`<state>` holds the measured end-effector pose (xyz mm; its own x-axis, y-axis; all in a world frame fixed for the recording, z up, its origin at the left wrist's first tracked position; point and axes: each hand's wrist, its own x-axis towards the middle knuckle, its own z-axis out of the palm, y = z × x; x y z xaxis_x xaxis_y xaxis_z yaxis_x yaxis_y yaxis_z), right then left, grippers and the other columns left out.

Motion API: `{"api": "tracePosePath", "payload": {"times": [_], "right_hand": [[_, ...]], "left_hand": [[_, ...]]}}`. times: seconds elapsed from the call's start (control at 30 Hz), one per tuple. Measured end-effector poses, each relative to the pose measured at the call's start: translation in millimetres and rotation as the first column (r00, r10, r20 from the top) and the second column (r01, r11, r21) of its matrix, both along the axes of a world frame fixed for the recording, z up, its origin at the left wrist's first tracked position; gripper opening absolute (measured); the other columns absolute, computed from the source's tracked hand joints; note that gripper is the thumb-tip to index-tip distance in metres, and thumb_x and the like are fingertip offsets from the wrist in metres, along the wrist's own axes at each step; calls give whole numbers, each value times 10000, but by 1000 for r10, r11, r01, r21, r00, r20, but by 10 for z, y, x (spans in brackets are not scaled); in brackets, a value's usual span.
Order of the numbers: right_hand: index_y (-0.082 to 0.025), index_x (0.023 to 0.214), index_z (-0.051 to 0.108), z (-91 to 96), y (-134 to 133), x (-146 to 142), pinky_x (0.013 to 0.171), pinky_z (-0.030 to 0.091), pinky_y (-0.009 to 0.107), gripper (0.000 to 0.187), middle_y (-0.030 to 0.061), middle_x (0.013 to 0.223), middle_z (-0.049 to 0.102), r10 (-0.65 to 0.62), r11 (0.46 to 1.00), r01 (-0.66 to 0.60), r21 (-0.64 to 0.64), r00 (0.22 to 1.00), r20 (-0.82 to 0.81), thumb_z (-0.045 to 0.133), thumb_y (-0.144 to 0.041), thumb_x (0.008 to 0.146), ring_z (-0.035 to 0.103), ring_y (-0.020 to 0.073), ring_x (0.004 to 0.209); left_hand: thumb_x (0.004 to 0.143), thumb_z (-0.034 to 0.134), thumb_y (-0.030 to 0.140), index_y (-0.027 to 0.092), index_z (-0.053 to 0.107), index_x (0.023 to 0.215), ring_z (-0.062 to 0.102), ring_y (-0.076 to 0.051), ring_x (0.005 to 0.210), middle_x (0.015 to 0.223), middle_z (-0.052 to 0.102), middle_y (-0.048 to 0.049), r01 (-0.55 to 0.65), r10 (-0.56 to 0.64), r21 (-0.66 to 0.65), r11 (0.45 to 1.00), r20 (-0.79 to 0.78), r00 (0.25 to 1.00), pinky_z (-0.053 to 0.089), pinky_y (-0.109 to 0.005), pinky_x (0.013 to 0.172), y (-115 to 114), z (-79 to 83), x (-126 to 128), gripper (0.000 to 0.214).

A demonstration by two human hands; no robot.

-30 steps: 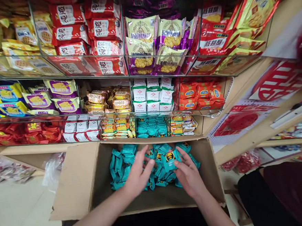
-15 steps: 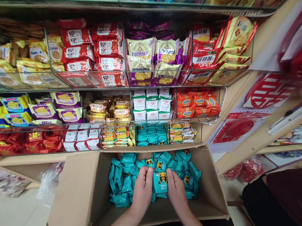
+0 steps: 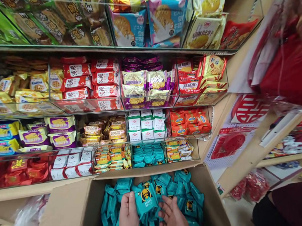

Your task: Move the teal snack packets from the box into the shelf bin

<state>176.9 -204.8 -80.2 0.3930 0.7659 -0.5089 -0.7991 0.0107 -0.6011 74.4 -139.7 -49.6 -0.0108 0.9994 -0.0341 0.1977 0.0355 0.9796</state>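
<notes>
Between finger and thumb, my left hand [image 3: 128,212] pinches one side of a teal snack packet [image 3: 146,198] with a dark face printed on a yellow disc. The fingers of my right hand [image 3: 173,213] are spread just to the right of that packet, and nothing shows in them. Both hands are over an open cardboard box [image 3: 86,208]. Many loose teal packets [image 3: 190,206] of the same kind fill the box beneath and around my hands. Straight ahead, on the lowest shelf, a compartment holds matching teal packets [image 3: 148,155].
Glass-fronted shelves [image 3: 150,108] of wrapped biscuits rise behind the box. White-and-green packets [image 3: 147,124] sit above the teal compartment. A red bag [image 3: 287,72] hangs at the right. A person in dark clothing [image 3: 294,204] is at the lower right. A clear plastic bag [image 3: 26,221] lies at left.
My right hand has let go of the packet and opened beside it, while my left hand keeps its hold. The view has tilted up, showing more of the upper shelves.
</notes>
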Motion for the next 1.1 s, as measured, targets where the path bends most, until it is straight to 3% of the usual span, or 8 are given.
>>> {"api": "tracePosePath", "payload": {"times": [0.13, 0.27, 0.4, 0.53, 0.6, 0.77, 0.97, 1.1], "right_hand": [[-224, 668, 555, -65, -27, -249, 492, 421, 240, 399, 7, 729, 639, 137, 988, -134, 81, 990, -39, 683, -558, 493, 583, 154, 637], [-198, 738, 548, -56, -56, -148, 515, 433, 262, 364, 8, 714, 627, 162, 985, -169, 30, 974, 156, 704, -454, 531, 590, 166, 617], [-177, 899, 552, 100, -110, 108, 469, 403, 243, 321, -5, 696, 596, 416, 885, -460, -76, 705, 574, 617, -369, 650, 537, 135, 534], [-183, 850, 570, 206, -160, 173, 592, 403, 234, 185, -20, 721, 569, 360, 841, -537, -55, 481, 799, 582, -235, 673, 514, 138, 673], [-175, 783, 564, 186, -165, 167, 575, 390, 227, 139, -23, 687, 547, 337, 871, -487, -69, 490, 804, 593, -249, 669, 495, 132, 652], [-170, 811, 558, 177, -124, 206, 496, 391, 226, 304, -28, 605, 526, 355, 905, -422, -53, 680, 642, 623, -416, 646, 465, 116, 535], [-165, 799, 577, 425, -66, 280, 489, 391, 209, 300, -17, 630, 537, 288, 930, -369, -10, 710, 643, 607, -435, 671, 465, 109, 551], [-162, 830, 554, 500, 7, 330, 475, 374, 206, 336, -21, 619, 528, 307, 921, -387, -39, 660, 686, 615, -442, 654, 461, 110, 541]], "left_hand": [[725, 412, 566, 228, 451, 701, 459, -135, 493, 556, 439, 41, 107, -105, -35, 994, 51, 993, 415, -246, 476, -149, -96, 43, 341], [749, 436, 496, 230, 464, 813, 493, -137, 501, 572, 478, 39, 303, -301, -56, 951, 37, 953, 449, -258, 510, -202, -146, -25, 276], [698, 564, 390, 233, 427, 1168, 489, -206, 1018, 1119, 517, -74, 480, -456, 143, 865, -172, 873, 418, -313, 844, -65, 54, -149, 514], [707, 557, 376, 244, 579, 1061, 509, -207, 1009, 1084, 586, -49, 749, -715, 64, 660, -252, 652, 385, -299, 893, 63, 273, -135, 379], [744, 508, 388, 228, 642, 936, 556, -187, 903, 939, 645, -31, 722, -708, 10, 692, -190, 681, 417, -272, 831, 85, 310, -92, 283], [744, 481, 454, 159, 619, 629, 513, -115, 566, 582, 592, 11, 591, -583, -125, 797, 100, 806, 417, -200, 540, 69, 346, -22, 346], [714, 513, 484, 145, 632, 770, 532, -117, 606, 640, 621, -12, 520, -426, -283, 806, 332, 841, 418, -198, 531, 44, 440, 25, 364], [742, 469, 484, 155, 621, 868, 561, -143, 670, 733, 639, -30, 519, -464, -246, 819, 247, 851, 439, -216, 540, 90, 469, -7, 384]]}}
